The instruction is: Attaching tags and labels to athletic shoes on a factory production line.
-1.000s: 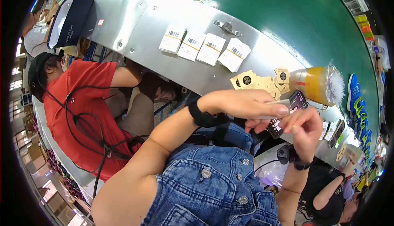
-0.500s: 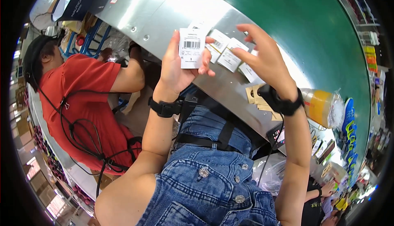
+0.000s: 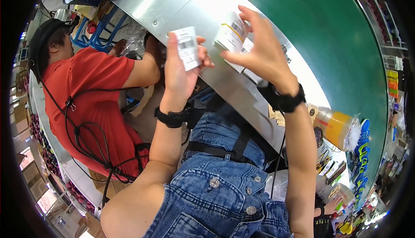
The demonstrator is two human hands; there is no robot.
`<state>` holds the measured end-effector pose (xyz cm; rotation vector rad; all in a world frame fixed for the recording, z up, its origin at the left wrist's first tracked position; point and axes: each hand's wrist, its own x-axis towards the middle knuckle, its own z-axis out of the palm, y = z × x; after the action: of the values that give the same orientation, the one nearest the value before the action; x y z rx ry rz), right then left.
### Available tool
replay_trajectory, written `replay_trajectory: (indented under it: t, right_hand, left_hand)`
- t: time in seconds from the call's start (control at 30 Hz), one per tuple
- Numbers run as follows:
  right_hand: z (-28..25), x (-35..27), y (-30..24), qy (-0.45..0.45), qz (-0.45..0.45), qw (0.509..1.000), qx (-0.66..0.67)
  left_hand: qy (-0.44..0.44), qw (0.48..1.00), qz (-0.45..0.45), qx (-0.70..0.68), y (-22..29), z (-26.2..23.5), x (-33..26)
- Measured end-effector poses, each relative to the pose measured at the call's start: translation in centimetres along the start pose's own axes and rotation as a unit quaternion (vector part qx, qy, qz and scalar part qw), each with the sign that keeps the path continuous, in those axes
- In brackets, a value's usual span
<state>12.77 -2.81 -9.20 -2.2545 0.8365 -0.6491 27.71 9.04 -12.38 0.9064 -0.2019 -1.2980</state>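
A white rectangular tag with a printed barcode (image 3: 187, 53) is pinched between the thumb and fingers of my left hand (image 3: 178, 71). Its printed side faces up, tilted slightly. To the right, my right hand (image 3: 266, 49) is spread over the metal table, thumb and fingers wide apart. White tags with a yellow band across them (image 3: 229, 36) sit between its thumb and fingertips; blur hides whether it touches them. More white tags (image 3: 252, 75) lie partly under this hand. Each wrist wears a black strap.
Brown card tags (image 3: 276, 116) and a yellow-wrapped roll (image 3: 333, 125) lie on the metal table (image 3: 173, 4) to the right. Beyond it runs a green surface (image 3: 320, 34). A co-worker in a red shirt (image 3: 86, 91) is close on my left. Blue shoes (image 3: 362, 147) stand far right.
My left hand has moved a little left with the tag, which is now tilted. My right hand has come left and is now over the banded tags. The view has shifted slightly.
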Motion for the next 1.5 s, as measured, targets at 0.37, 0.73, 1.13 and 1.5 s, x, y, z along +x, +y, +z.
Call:
replay_trajectory:
  t: [0.37,0.73,1.13,1.5]
  right_hand:
    - [-5.1,-9.7,-2.0,0.081,-0.048,0.989,0.116]
    - [-7.0,-13.5,-4.0,0.169,-0.037,0.983,0.058]
    - [-8.5,-14.7,-4.2,0.169,-0.093,0.972,-0.135]
    - [-10.8,-19.9,-4.6,0.021,0.202,0.870,0.450]
  left_hand:
    - [-0.243,0.959,-0.131,0.059,-3.0,7.4,-2.6]
    - [-0.284,0.934,-0.146,0.160,-3.8,9.8,-4.7]
    - [-0.333,0.918,-0.169,0.132,-4.5,10.5,-5.6]
    - [-0.428,0.789,-0.384,0.218,-6.2,12.1,-5.6]
